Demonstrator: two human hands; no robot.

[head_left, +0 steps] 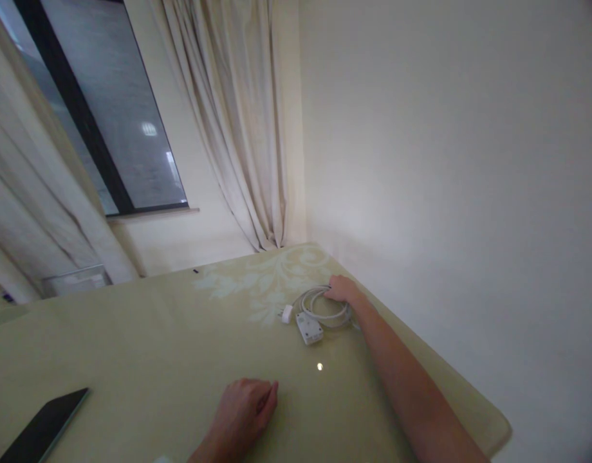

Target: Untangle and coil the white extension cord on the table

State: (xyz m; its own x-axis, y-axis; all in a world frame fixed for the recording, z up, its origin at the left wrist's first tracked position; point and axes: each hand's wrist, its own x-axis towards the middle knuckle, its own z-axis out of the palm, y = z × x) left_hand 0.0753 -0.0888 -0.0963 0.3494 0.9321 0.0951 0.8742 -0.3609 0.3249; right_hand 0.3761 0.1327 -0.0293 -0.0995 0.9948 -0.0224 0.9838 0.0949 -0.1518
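Note:
A white extension cord (325,316) lies coiled on the table towards the far right corner. Its plug (287,314) points left, and its socket block (309,328) sits at the near side of the coil. My right hand (343,289) reaches across and has its fingers closed on the far side of the coiled cable; the fingertips are partly hidden. Nearer to me, my left hand (248,405) rests loosely curled at the table, apart from the cord, with nothing visible in it.
The pale green table (146,347) has a leaf pattern and meets the white wall (445,161) on the right. A dark flat panel (45,424) lies at the lower left. A small black object (195,271) is at the back edge. Curtains (238,116) hang beside a window (117,109).

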